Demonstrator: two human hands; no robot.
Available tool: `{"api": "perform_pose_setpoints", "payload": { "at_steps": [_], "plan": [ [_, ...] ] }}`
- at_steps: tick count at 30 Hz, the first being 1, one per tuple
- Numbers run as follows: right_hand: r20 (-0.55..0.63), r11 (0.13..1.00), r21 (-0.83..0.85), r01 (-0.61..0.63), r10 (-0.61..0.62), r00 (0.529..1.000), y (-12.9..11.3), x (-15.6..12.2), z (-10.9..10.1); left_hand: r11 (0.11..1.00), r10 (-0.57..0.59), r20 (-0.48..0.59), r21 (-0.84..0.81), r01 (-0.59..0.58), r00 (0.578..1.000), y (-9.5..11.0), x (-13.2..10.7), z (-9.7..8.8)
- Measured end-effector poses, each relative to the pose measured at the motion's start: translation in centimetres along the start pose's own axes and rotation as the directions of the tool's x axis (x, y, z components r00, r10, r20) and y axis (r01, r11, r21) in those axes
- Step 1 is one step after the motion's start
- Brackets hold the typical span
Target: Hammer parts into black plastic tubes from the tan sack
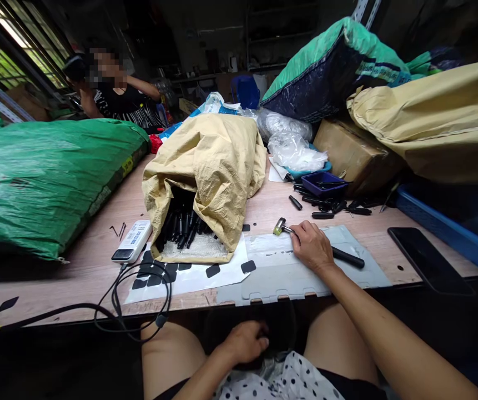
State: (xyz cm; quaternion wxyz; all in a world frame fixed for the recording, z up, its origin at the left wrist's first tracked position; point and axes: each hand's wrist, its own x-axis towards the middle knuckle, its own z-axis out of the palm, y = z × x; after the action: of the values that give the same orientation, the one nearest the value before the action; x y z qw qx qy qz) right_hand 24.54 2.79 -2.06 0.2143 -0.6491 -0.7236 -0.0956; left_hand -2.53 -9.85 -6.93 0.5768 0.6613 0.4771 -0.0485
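My right hand (312,244) rests on the grey plastic sheet (270,283) with its fingers closed around the neck of a small hammer (349,257). The metal head, with a yellowish face, sticks out to the left of the fingers, and the black grip lies to the right. Below the table edge, over my lap, my left hand (247,340) is closed with curled fingers; whether anything is in them is hidden. An open beige sack (209,166) lies on its side left of the hammer, with many black pen-like tubes (184,228) in its mouth.
A white power bank (132,241) with a coiled black cable lies left of the sack. Black parts surround a purple tray (324,183). A dark phone (426,258) lies by a blue basket (442,228). A green sack (55,178) fills the left; a person (117,94) sits across.
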Motion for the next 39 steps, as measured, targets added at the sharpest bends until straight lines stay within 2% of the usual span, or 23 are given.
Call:
{"api": "perform_pose_setpoints", "payload": {
  "at_steps": [3,4,5,6,7,8,9,10,11,12,15,18,20,21,23,25,26,27,28,31,33,36,39],
  "plan": [
    [-0.003,1.0,-0.01,0.004,-0.004,1.0,0.0,0.0,0.1,0.976,0.151,0.275,-0.192,-0.1,0.95,2.7,-4.3,-3.5],
    [-0.005,1.0,-0.013,0.004,-0.004,1.0,0.0,-0.1,0.1,0.934,0.205,0.256,-0.338,-0.111,0.945,3.5,-5.3,-5.1],
    [-0.006,1.0,-0.015,0.003,-0.003,1.0,0.0,-0.1,0.1,0.885,0.23,0.137,-0.441,-0.149,0.964,4.1,-5.8,-7.0],
    [-0.008,1.0,-0.017,0.001,-0.001,1.0,-0.1,-0.1,0.1,0.829,0.225,-0.105,-0.501,-0.247,0.969,4.6,-5.9,-8.8],
    [-0.009,1.0,-0.017,-0.001,0.001,1.0,-0.1,-0.1,0.1,0.781,0.162,-0.424,-0.497,-0.378,0.891,4.8,-5.4,-10.7],
    [-0.008,1.0,-0.017,-0.002,0.002,1.0,-0.1,-0.1,0.1,0.762,0.06,-0.692,-0.434,-0.481,0.72,4.8,-4.5,-12.4],
    [-0.006,1.0,-0.016,-0.004,0.003,1.0,-0.1,-0.1,0.1,0.771,-0.054,-0.862,-0.357,-0.527,0.504,4.7,-3.3,-14.0],
    [-0.005,1.0,-0.014,-0.005,0.004,1.0,-0.1,0.0,0.1,0.804,-0.139,-0.933,-0.302,-0.513,0.331,4.4,-1.9,-15.4],
    [-0.002,1.0,-0.011,-0.004,0.004,1.0,-0.1,0.0,0.0,0.846,-0.165,-0.957,-0.261,-0.464,0.236,4.1,-0.5,-16.5],
    [0.001,1.0,-0.009,-0.003,0.003,1.0,0.0,0.0,0.0,0.889,-0.156,-0.967,-0.226,-0.398,0.201,3.9,0.8,-17.4],
    [0.008,1.0,0.006,0.0,0.0,1.0,0.1,0.0,0.1,0.973,-0.021,-0.953,-0.089,-0.212,0.303,3.7,3.3,-18.9],
    [0.008,1.0,0.025,-0.003,0.003,1.0,0.2,0.0,0.3,0.987,0.014,-0.923,-0.048,-0.151,0.385,3.8,3.7,-19.6],
    [0.006,1.0,0.028,-0.007,0.006,1.0,0.2,0.0,0.4,0.984,-0.025,-0.912,-0.095,-0.151,0.409,3.7,2.9,-19.7],
    [0.005,1.0,0.028,-0.008,0.008,1.0,0.2,0.0,0.4,0.98,-0.056,-0.917,-0.126,-0.156,0.394,3.6,2.2,-19.5],
    [0.007,1.0,0.025,-0.009,0.009,1.0,0.1,0.0,0.3,0.97,-0.114,-0.954,-0.167,-0.177,0.277,3.3,0.4,-18.4],
    [0.01,1.0,0.017,-0.012,0.012,1.0,0.0,0.0,0.1,0.965,-0.147,-0.987,-0.158,-0.211,0.068,3.2,-1.3,-16.3],
    [0.01,1.0,0.013,-0.013,0.013,1.0,-0.1,0.0,0.1,0.966,-0.128,-0.992,-0.123,-0.23,-0.009,3.4,-2.0,-15.0],
    [0.008,1.0,0.011,-0.014,0.014,1.0,-0.1,0.0,0.1,0.966,-0.074,-0.997,-0.064,-0.25,-0.031,3.7,-2.5,-13.7],
    [0.005,1.0,0.01,-0.014,0.014,1.0,-0.2,0.0,0.0,0.961,0.014,-1.0,0.012,-0.275,0.005,4.1,-2.6,-12.4],
    [-0.005,1.0,0.01,-0.009,0.009,1.0,-0.1,-0.1,0.1,0.904,0.331,-0.908,0.229,-0.36,0.255,6.1,-1.3,-10.0],
    [-0.007,1.0,0.01,-0.008,0.008,1.0,-0.1,0.0,0.1,0.887,0.422,-0.825,0.29,-0.358,0.376,7.5,0.7,-9.8],
    [-0.003,1.0,0.016,-0.009,0.009,1.0,0.0,0.0,0.1,0.892,0.449,-0.737,0.343,-0.293,0.505,8.9,3.8,-10.6],
    [0.004,1.0,0.015,-0.013,0.013,1.0,-0.1,0.0,0.0,0.883,0.467,-0.682,0.397,-0.252,0.562,9.1,5.9,-11.2]
  ]
}}
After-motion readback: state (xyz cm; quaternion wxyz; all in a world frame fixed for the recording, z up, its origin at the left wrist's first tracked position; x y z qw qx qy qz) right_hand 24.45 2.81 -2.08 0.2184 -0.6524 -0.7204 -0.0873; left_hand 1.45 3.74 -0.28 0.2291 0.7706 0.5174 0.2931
